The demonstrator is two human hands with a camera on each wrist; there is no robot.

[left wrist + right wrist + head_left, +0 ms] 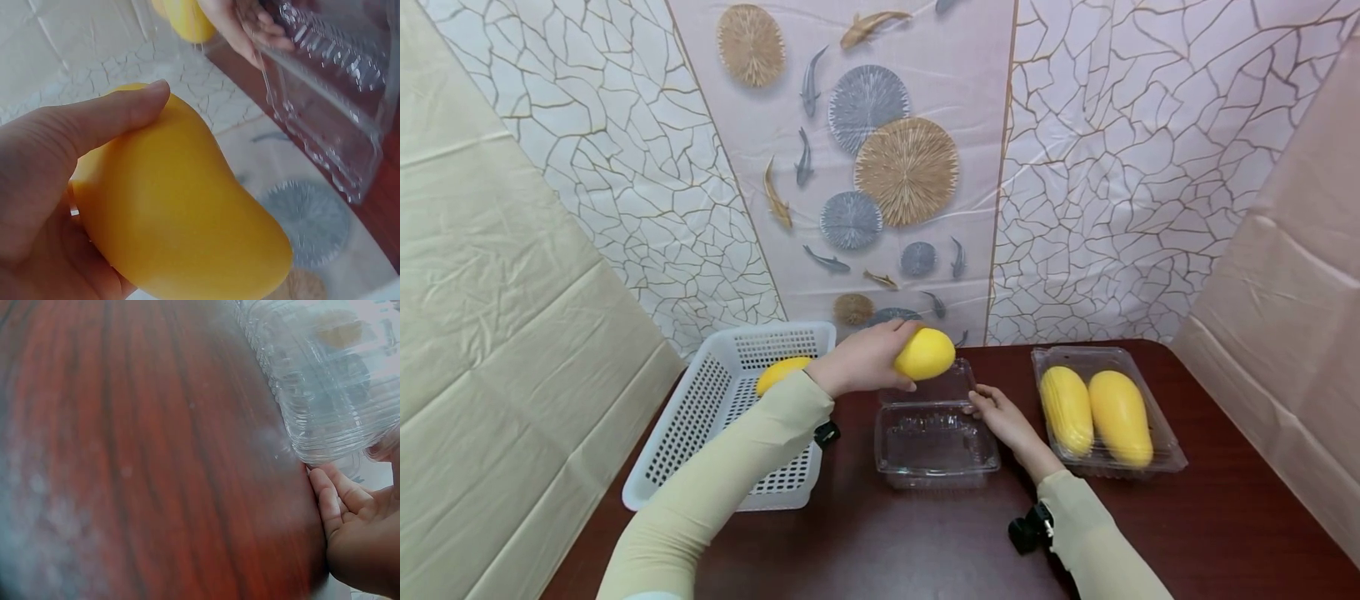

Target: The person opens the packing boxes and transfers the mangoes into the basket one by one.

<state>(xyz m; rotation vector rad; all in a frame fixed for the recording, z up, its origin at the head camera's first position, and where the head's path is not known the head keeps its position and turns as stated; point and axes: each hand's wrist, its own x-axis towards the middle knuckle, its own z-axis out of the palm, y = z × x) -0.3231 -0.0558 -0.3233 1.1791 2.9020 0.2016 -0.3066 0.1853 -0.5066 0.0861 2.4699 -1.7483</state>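
My left hand (pixel 872 354) grips a smooth yellow mango (pixel 927 354) above an unfolded clear plastic clamshell box (pixel 936 446). In the left wrist view, the thumb lies along one side of this mango (pixel 181 206), with the fingers partly hidden behind it. My right hand (pixel 1003 421) holds the box at its right side, near the hinge between base and raised lid (pixel 936 385). The right wrist view has the curled fingers of that hand (pixel 353 509) at the corner of the clear box (pixel 325 406).
Left of the box stands a white perforated basket (pixel 651 467) with another yellow mango (pixel 781 373) in it. On the right, a clear box (pixel 1172 454) contains two yellow mangoes (pixel 1120 417). All rest on a dark red-brown table (pixel 895 550), with patterned cloth (pixel 1075 208) behind.
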